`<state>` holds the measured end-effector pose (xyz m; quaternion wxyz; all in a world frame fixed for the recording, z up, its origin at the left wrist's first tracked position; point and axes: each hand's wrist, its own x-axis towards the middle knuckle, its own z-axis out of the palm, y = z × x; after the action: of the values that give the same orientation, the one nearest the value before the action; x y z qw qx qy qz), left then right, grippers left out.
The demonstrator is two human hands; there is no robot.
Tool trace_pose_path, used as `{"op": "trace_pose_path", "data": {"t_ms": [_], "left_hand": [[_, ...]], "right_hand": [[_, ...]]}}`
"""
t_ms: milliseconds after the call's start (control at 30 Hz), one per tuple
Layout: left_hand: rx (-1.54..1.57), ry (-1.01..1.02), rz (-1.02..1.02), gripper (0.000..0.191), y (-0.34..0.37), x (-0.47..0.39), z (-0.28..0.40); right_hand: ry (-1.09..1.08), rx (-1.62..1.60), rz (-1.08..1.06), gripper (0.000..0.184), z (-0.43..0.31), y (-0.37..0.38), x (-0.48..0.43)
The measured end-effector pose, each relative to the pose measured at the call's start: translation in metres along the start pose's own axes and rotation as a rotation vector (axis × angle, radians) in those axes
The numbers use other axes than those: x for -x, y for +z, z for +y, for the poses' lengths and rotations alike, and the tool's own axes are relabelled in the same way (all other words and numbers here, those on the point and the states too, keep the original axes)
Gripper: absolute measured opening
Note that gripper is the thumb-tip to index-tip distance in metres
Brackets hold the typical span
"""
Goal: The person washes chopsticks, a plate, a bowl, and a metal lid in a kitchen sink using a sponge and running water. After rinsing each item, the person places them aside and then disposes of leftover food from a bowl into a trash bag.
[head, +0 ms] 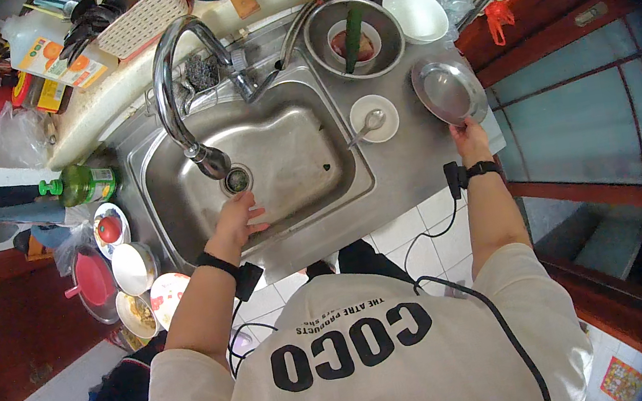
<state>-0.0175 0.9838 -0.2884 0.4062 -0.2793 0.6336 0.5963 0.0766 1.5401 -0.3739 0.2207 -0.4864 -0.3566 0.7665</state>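
Note:
My right hand grips the near rim of a shallow stainless steel dish at the right end of the counter. Over the front part of the stainless steel sink is my left hand, holding nothing, its fingers apart. Just beyond its fingertips lie the drain strainer and the spout of the chrome faucet. Left of the steel dish, a small white bowl has a metal spoon in it. A large metal basin behind contains a white bowl of meat with a cucumber across it.
A white bowl stands at the back right. Dish soap, a plate with a tomato, a white bowl and a pink strainer crowd the left. A plastic basket sits on the ledge behind the faucet.

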Motion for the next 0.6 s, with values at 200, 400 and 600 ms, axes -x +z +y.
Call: {"op": "trace_pose_path", "data": {"t_ms": [200,400,600], "left_hand": [[-0.145,0.138,0.094,0.048,-0.011,0.017,0.001],[-0.326,0.302,0.232,0.047,-0.052,0.066,0.006],[-0.225,0.296,0.316,0.044,-0.096,0.106,-0.023]], "right_hand": [[0.191,-0.060,-0.160,0.032,0.029,0.030,0.036],[0.171,0.765,-0.342,0.039,0.067,0.107,0.089],[-0.029,0.960,-0.371,0.041,0.092,0.159,0.123]]}}
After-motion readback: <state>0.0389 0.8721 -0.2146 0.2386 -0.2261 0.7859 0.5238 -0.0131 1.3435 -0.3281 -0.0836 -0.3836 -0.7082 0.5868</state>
